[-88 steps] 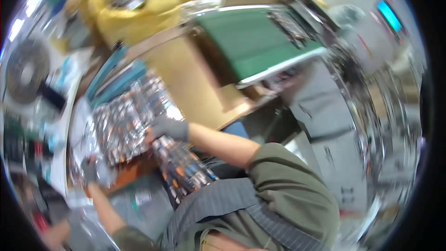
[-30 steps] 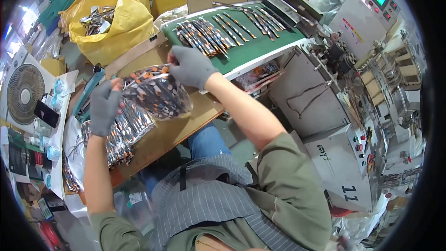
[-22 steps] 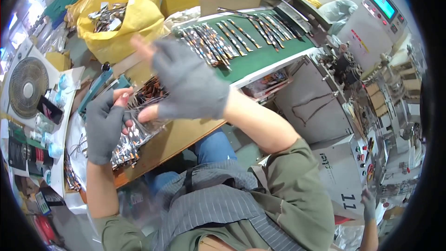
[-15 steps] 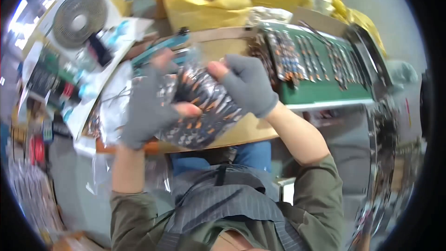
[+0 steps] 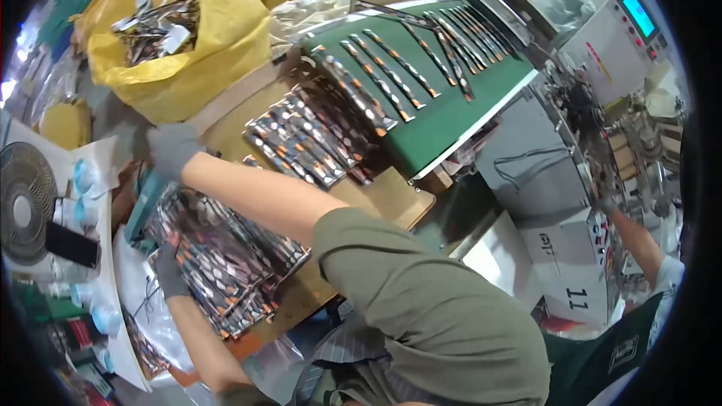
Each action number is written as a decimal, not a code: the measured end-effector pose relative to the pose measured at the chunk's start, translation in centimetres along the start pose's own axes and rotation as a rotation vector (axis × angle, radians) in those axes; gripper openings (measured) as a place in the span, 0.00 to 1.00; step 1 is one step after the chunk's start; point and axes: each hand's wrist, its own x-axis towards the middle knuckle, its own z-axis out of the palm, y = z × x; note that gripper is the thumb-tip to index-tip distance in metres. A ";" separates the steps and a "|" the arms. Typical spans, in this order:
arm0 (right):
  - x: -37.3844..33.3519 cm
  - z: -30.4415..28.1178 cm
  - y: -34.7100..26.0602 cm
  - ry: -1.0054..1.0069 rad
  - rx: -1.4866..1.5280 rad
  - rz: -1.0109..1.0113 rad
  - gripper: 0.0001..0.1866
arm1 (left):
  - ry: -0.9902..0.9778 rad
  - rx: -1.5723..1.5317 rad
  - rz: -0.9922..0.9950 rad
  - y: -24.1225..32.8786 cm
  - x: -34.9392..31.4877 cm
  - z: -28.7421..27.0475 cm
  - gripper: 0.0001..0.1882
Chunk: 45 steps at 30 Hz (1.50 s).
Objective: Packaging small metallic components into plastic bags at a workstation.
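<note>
A clear plastic bag (image 5: 218, 259) full of slim dark wrapped sticks with orange and white marks lies on the brown table at the left. My left hand (image 5: 173, 271), in a grey fingerless glove, pinches the bag's left edge. Beside it stands a teal hand-lever device (image 5: 147, 207), partly covered by the bag. My right hand (image 5: 174, 149), gloved alike, reaches across to the far end of this device. Blur hides its fingers, so I cannot tell whether it grips anything. More wrapped sticks lie in a row (image 5: 301, 139) beyond my right forearm.
A green conveyor belt (image 5: 421, 139) carries spaced wrapped sticks at the right. Behind the table stands a yellow sack (image 5: 180, 83) of scraps. A fan (image 5: 22, 203) and a phone (image 5: 73, 244) are at the left. Another person's hand (image 5: 608, 204) is by the machine at the right.
The bag held up between both hands is now down on the table. My right hand has moved far left, across my body, to the teal device. The view has turned rightward.
</note>
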 end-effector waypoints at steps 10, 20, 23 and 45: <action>-1.8 0.7 4.2 -0.206 0.109 0.139 0.19 | -0.036 -0.141 0.171 1.7 -2.6 2.1 0.26; -10.6 -21.1 22.5 -0.140 -0.772 0.434 0.26 | 0.292 0.351 0.554 3.7 -12.8 2.6 0.36; -11.3 -19.6 22.9 -0.040 -0.847 0.238 0.14 | 0.225 0.286 0.604 4.6 -15.4 4.8 0.30; -12.2 -35.3 27.0 -0.287 -0.708 0.657 0.20 | -0.630 -0.364 0.016 8.5 -20.1 20.3 0.16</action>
